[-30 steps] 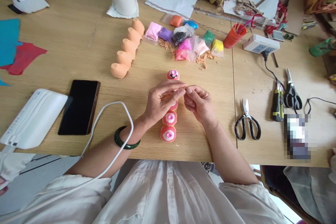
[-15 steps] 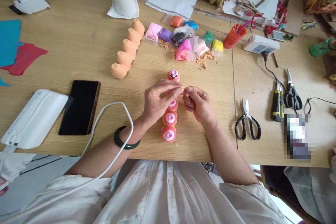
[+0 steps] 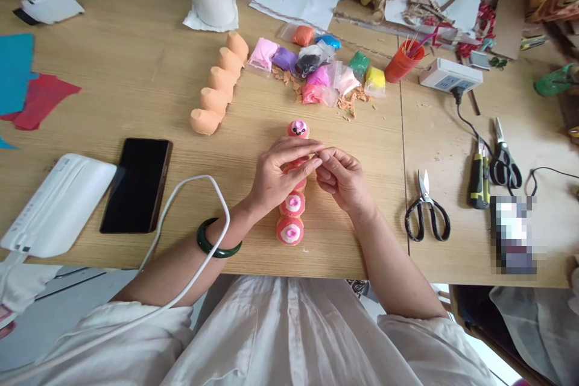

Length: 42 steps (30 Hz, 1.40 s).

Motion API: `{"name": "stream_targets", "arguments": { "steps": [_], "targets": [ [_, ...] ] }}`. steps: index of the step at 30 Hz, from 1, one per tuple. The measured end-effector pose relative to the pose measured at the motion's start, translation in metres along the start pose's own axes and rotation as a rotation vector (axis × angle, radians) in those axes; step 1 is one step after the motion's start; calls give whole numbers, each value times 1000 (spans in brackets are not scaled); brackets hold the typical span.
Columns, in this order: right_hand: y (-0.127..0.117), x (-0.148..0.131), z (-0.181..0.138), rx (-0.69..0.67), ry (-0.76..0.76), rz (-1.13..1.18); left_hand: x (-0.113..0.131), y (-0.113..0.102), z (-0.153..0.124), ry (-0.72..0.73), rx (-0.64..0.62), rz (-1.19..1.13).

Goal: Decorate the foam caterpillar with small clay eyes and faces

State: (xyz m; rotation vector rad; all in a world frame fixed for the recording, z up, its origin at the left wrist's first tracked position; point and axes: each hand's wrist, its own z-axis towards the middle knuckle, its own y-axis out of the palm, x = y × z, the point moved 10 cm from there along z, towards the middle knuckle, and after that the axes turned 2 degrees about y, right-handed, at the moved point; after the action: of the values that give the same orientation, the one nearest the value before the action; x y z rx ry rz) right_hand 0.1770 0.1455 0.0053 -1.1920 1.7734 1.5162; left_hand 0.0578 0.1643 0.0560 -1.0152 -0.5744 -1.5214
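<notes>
An orange caterpillar figure (image 3: 290, 230) made of round cups with pink and white clay tops lies on the wooden table (image 3: 136, 66), its face end (image 3: 298, 128) farthest from me. My left hand (image 3: 278, 175) and my right hand (image 3: 341, 178) meet just above its middle segments. The fingertips of both hands are pinched together on something too small to make out. A dark green bangle (image 3: 216, 243) circles my left wrist. The hands hide the figure's middle cups.
Bags of coloured clay (image 3: 316, 69) and a plain orange egg-carton strip (image 3: 220, 84) lie beyond the figure. A black phone (image 3: 136, 184), a white device (image 3: 56, 205) and its cable (image 3: 194, 184) sit at left. Scissors (image 3: 425, 208), a cutter (image 3: 477, 175) and a power strip (image 3: 450, 75) are at right.
Both hands stay pinched together over the figure. The fingertips shifted slightly, down toward me half a second ago and back up now.
</notes>
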Motion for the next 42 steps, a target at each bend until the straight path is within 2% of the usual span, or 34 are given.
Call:
{"name": "stream_targets", "arguments": {
  "steps": [4, 11, 22, 27, 32, 36, 42],
  "targets": [
    [0, 2, -1, 9, 29, -11, 2, -2, 1, 0, 10, -13],
    [-3, 5, -1, 54, 57, -51, -1, -12, 1, -18, 122, -15],
    [0, 4, -2, 13, 59, -11, 14, -4, 3, 146, 34, 54],
    [-1, 3, 0, 12, 47, -2, 9, 0, 2, 82, -6, 42],
    [-4, 2, 0, 41, 41, -18, 0, -3, 1, -25, 15, 24],
    [-2, 3, 0, 29, 51, -14, 1, -3, 2, -17, 18, 4],
    [-2, 10, -1, 26, 86, -45, 7, -12, 3, 16, 114, 31]
  ]
}}
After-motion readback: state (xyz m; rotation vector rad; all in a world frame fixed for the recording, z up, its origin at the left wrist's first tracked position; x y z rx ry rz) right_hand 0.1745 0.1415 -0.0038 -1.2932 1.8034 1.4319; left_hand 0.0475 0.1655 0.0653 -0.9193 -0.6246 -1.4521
